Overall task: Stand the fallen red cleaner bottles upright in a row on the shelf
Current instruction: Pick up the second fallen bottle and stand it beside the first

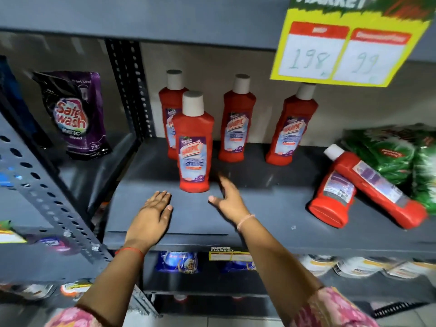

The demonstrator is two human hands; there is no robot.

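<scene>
- Four red bottles (pixel 194 147) stood upright on the shelf (pixel 271 208).
- Two fallen bottles (pixel 375 187) lay crossed at 3 o'clock.
- Left hand (pixel 151 218) and right hand (pixel 230 199) were spread open, holding nothing.
- Bottles appeared to be rigid plastic, probably liquid-heavy and smooth; grip around the mid-body, below the white cap.

Four red cleaner bottles with white caps are seen upright on the grey shelf (pixel 271 208): one at centre front (pixel 194 147), three behind (pixel 169 109) (pixel 237 123) (pixel 291 128). At the right, two fallen bottles (pixel 333 199) (pixel 377 187) are crossed, one lying over the other.
</scene>
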